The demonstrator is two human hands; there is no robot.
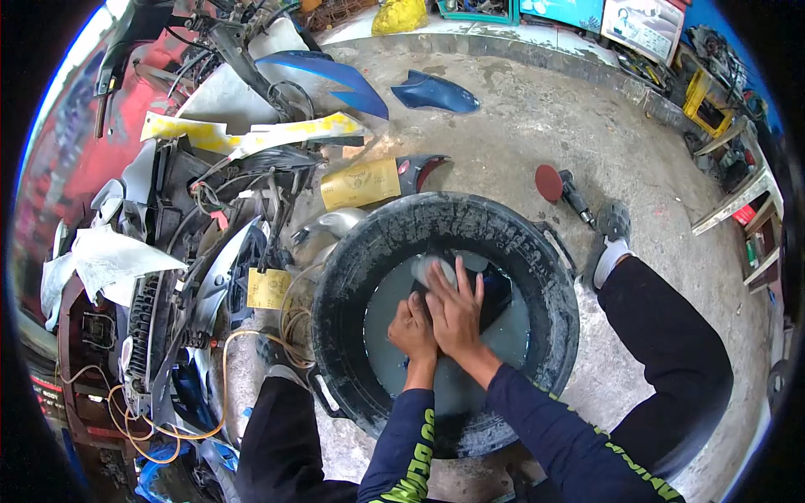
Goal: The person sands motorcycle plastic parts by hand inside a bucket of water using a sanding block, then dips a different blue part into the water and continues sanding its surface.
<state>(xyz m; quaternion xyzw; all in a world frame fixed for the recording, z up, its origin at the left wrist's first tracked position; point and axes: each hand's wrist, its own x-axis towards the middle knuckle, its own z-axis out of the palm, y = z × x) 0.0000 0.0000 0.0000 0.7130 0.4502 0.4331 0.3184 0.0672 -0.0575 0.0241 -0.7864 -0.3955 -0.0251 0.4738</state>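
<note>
Both my hands are inside a big black tub (344, 277) between my legs, with cloudy grey water (381, 360) at its bottom. A dark glossy panel (496, 300) is in the tub beneath my hands, partly hidden by them. My left hand (412, 329) has its fingers curled at the panel's near left side; what they grip is mostly hidden. My right hand (454, 308) lies over it with fingers stretched and spread. Just past the fingertips shows a pale grey rounded patch (426, 270), whose kind I cannot make out.
A sander with a red round pad (549, 183) lies by my right foot. Motorcycle parts and body panels crowd the left, with a blue panel (436, 92) beyond. An orange hose (225, 377) loops beside the tub. A white stool (738, 189) stands far right.
</note>
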